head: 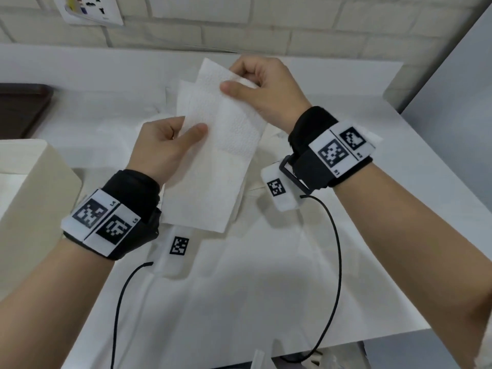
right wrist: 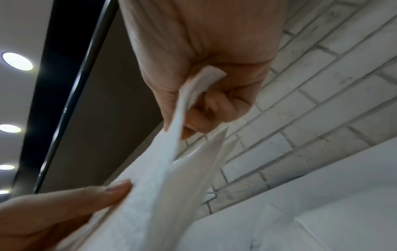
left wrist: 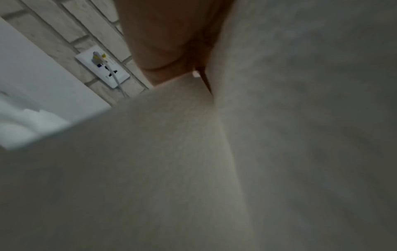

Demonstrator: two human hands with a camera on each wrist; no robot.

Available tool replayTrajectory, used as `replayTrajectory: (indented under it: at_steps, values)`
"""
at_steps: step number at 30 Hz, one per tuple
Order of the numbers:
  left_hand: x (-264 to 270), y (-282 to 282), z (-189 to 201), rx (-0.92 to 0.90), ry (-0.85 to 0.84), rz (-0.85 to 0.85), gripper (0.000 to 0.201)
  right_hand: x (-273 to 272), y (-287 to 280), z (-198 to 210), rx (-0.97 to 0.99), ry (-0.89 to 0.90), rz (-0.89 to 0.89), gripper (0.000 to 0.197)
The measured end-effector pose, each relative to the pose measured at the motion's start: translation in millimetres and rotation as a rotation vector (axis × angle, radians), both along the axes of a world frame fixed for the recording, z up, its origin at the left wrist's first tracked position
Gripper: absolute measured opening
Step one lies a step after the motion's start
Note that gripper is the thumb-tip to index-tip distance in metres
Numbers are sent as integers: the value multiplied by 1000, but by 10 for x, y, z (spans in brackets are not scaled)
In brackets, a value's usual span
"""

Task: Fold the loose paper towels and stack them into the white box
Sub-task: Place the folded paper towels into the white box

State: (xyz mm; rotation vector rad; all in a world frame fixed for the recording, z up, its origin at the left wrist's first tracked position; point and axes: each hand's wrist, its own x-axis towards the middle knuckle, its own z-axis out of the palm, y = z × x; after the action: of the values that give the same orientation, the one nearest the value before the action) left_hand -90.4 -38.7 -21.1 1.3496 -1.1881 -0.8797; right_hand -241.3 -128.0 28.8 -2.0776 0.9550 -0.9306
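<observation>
- Paper towel (head: 213,145) held up over table (head: 372,209), white box (head: 40,182) at near left.
- Pinched by left hand (head: 162,147) at near edge, right hand (head: 266,86) at far corner.
- Probably light, limp, easily torn; best taken at corners.

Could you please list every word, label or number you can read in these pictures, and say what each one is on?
"L4" and "L5": possibly, small print beside the square coded markers on the left wrist band.
Right wrist band: small print beside its markers, too blurred to read.
Wall socket plate: marks too small to read.
Paper towel, held by both hands: no text.
</observation>
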Motion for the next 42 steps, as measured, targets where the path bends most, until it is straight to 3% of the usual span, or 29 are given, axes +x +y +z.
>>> replayTrajectory:
  at_steps: [3,5,9,11,14,17,23,26,31,35,38,42]
  values:
    - [58,-1,-127,15,-11,99,25,-108,-59,-154,18,21,-169,14]
    - [113,16,-201,37,25,148,19,-236,-113,-299,86,152,-261,14]
    - [178,52,-301,88,54,215,17,-416,-150,-672,305,813,-266,53]
    - [193,52,-343,104,27,226,24,-415,-119,-833,336,1024,-259,71]
    - [183,52,-374,116,6,234,35,-370,-86,-962,321,1077,-265,81]
    - [167,47,-391,117,-4,237,44,-338,-94,-983,306,1089,-268,71]
    - [161,64,-424,127,27,229,54,-331,-133,-942,221,1031,-288,40]
    - [150,85,-426,107,27,215,60,-321,-153,-899,161,955,-312,37]
    - [206,95,-419,6,-54,186,70,-344,-129,-737,124,572,-370,35]
    - [244,62,-425,31,-80,234,54,-346,-140,-501,-90,287,-445,28]
    - [258,41,-372,63,-75,280,48,-330,-116,-275,-170,120,-365,24]
    - [299,-5,-274,24,-69,258,41,-284,1,4,-133,-60,-110,14]
